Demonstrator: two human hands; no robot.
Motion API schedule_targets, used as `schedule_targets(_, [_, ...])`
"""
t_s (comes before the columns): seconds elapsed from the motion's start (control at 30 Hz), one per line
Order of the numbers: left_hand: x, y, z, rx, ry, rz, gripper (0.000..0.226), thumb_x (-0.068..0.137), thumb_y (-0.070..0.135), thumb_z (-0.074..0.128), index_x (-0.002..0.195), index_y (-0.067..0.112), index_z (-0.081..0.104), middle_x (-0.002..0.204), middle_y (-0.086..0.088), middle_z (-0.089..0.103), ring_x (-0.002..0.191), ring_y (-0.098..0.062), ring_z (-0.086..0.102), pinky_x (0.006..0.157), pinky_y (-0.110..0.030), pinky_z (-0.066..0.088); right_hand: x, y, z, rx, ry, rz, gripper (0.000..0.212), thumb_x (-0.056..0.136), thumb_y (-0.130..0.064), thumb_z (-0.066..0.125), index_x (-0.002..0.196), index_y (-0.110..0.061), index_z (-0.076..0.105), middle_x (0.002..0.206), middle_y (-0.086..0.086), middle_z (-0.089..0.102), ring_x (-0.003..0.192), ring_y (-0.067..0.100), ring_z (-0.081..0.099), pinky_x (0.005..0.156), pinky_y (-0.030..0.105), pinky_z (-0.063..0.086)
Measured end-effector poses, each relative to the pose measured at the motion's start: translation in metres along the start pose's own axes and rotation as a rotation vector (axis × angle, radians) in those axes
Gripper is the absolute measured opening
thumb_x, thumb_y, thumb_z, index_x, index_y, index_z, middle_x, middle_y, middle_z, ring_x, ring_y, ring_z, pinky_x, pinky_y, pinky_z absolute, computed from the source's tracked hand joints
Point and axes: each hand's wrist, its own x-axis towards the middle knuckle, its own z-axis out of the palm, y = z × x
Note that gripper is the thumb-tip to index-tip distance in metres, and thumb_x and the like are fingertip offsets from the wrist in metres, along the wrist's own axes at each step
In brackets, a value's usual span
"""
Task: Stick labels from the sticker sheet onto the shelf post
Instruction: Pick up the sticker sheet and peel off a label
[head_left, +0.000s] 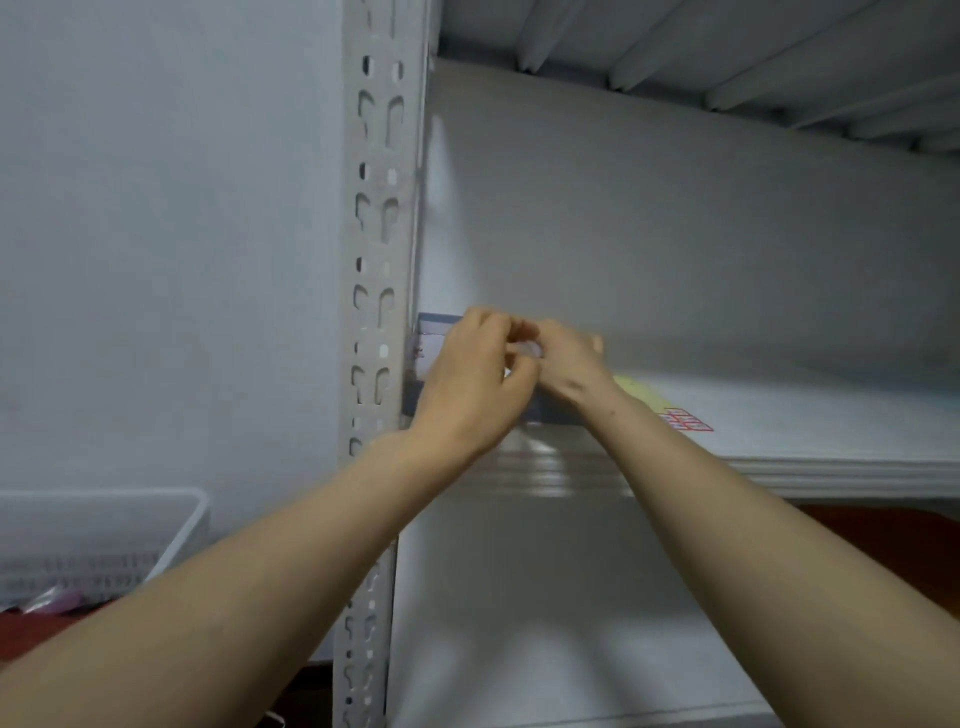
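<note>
A white basket (104, 540) sits at lower left, well apart from the work, as a person labels a slotted grey post (376, 312) that runs from top to bottom of the view. Just right of the post, a blue-edged sheet (434, 338), apparently the sticker sheet, shows at the near end of the shelf (831, 447), mostly hidden behind the left hand (472, 384). Whether it touches the post cannot be told. The left hand meets the right hand (569, 364) in front of the sheet. The fingers (519, 371) of both are curled and pinch one small pale scrap, likely a label (527, 349), though blur hides whether it has come free of its backing. No label can be seen on the part of the post in view. Further right, a yellow paper (670, 410) with red print lies flat on the shelf. The step in hand looks to be peeling or readying a label. Done well, it calls for holding the label by one corner only, with the sticky side kept off the other fingertips. The label should then go left to a bare strip of the post between the slot pairs. One edge should be set down square to the post and the rest smoothed across, so it neither wrinkles nor bridges a slot.
</note>
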Motion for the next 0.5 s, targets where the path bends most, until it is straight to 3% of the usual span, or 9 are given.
schedule_targets(0.1, [0.013,0.008,0.010,0.022,-0.090,-0.093,0.031,0.091,0.017,0.048,0.121,0.013,0.058,0.123,-0.005,0.054,0.111,-0.019,0.053,0.096,-0.035,0.043,0.003,0.027,-0.003,0.368,0.092,0.062,0.028,0.090,-0.013,0.049,0.109,-0.020,0.069,0.113,0.005,0.069,0.109,0.025,0.060,0.097,0.038,0.044])
schedule_targets(0.2, [0.021,0.014,0.021,0.052,-0.189,-0.107,0.035,0.091,0.016,0.048,0.125,0.015,0.055,0.126,-0.004,0.055,0.116,-0.018,0.052,0.097,-0.032,0.042,0.004,0.065,-0.014,0.566,0.187,0.254,0.025,0.086,-0.007,0.055,0.108,-0.008,0.068,0.104,0.010,0.070,0.086,0.019,0.062,0.087,0.035,0.048])
schedule_targets(0.3, [0.024,0.018,0.034,0.071,-0.264,-0.108,0.036,0.090,0.016,0.049,0.126,0.014,0.056,0.126,-0.004,0.058,0.115,-0.019,0.052,0.095,-0.029,0.040,0.001,0.106,-0.021,0.343,0.056,0.449,0.024,0.084,-0.004,0.055,0.103,0.001,0.069,0.090,0.019,0.067,0.081,0.018,0.053,0.077,0.032,0.046])
schedule_targets(0.4, [0.025,0.019,0.046,0.073,-0.316,-0.126,0.037,0.090,0.016,0.049,0.126,0.014,0.056,0.124,-0.003,0.060,0.117,-0.021,0.052,0.098,-0.031,0.041,-0.011,0.130,-0.019,0.042,-0.105,0.563,0.014,0.083,-0.011,0.054,0.075,-0.001,0.061,0.073,0.017,0.057,0.077,0.028,0.053,0.066,0.031,0.043])
schedule_targets(0.5, [0.025,0.021,0.052,0.093,-0.342,-0.131,0.037,0.091,0.017,0.048,0.127,0.016,0.057,0.125,-0.002,0.061,0.118,-0.021,0.052,0.099,-0.035,0.043,-0.022,0.141,-0.015,-0.063,-0.177,0.639,0.020,0.087,-0.031,0.054,0.081,-0.012,0.050,0.085,0.007,0.050,0.094,0.032,0.055,0.073,0.029,0.039])
